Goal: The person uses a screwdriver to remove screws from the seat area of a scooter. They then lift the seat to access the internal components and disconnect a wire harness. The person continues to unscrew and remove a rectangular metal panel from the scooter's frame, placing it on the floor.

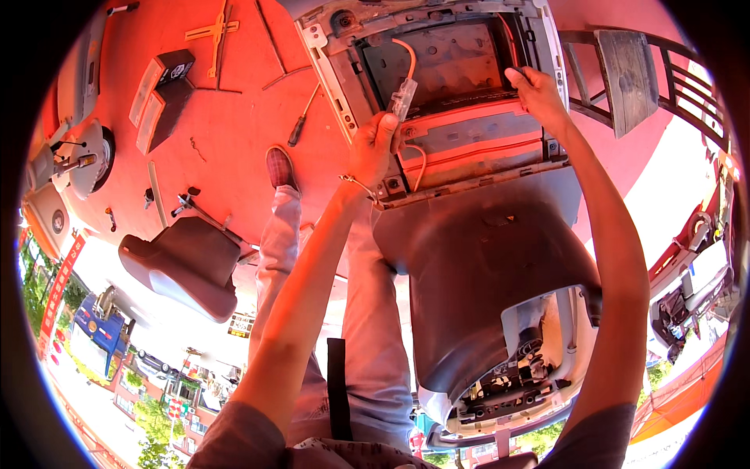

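My left hand is closed around the lower end of a clear plastic connector. From the connector's top an orange cable curves up into the opening of a dirty vehicle frame. Another orange cable loops below that hand. At the right side of the opening, my right hand is closed, fingers curled near a red-orange cable; what they grip, if anything, is hidden. Between the hands lies the open compartment with grimy dark walls. A dark moulded panel extends toward me below it.
A wooden chair stands at the right. Left on the red-lit floor lie an open cardboard box, a screwdriver, a yellow cross-shaped tool and a dark seat-like part. My shoe is beside the frame.
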Available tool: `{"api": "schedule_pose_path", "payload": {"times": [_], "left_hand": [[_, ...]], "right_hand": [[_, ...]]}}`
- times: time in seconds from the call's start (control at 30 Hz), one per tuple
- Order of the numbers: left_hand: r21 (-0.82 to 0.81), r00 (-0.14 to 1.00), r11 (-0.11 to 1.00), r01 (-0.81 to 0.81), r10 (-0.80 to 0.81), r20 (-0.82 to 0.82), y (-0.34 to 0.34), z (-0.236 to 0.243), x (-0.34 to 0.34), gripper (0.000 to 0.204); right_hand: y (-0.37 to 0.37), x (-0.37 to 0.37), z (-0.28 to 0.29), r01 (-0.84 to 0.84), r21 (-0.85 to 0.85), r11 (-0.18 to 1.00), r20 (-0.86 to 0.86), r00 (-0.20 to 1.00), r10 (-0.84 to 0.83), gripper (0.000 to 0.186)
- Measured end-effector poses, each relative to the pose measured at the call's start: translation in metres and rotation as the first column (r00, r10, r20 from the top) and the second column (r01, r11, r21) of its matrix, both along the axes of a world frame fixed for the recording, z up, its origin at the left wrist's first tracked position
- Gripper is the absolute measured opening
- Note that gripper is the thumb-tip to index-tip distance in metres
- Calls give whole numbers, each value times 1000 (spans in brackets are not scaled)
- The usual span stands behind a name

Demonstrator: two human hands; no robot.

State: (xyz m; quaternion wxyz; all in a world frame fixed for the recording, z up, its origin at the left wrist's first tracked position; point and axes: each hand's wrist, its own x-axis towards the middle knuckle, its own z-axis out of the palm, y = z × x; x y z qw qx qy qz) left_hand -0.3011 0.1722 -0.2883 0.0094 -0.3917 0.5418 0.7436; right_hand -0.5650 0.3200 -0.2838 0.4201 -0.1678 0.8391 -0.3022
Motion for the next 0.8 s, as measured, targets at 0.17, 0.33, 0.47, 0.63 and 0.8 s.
{"api": "schedule_pose_path", "payload": {"times": [0.17,0.33,0.47,0.63,0.8], "left_hand": [[-353,986,935,35,26,166,15,36,-23,40],[-506,1000,862,17,-1,31,26,48,-24,37],[-466,1000,884,-21,22,-3,18,80,-30,33],[-482,997,873,-77,82,-11,10,82,-32,33],[-299,991,954,-5,44,123,-24,81,-51,33]], "right_hand": [[10,12,6,246,-75,966,73,968,-241,30],[13,14,36,437,-156,886,180,894,-410,25],[17,8,56,365,-239,900,198,925,-323,21],[7,12,64,412,-201,889,159,909,-386,20],[-6,-19,57,521,-155,839,285,837,-467,20]]}}
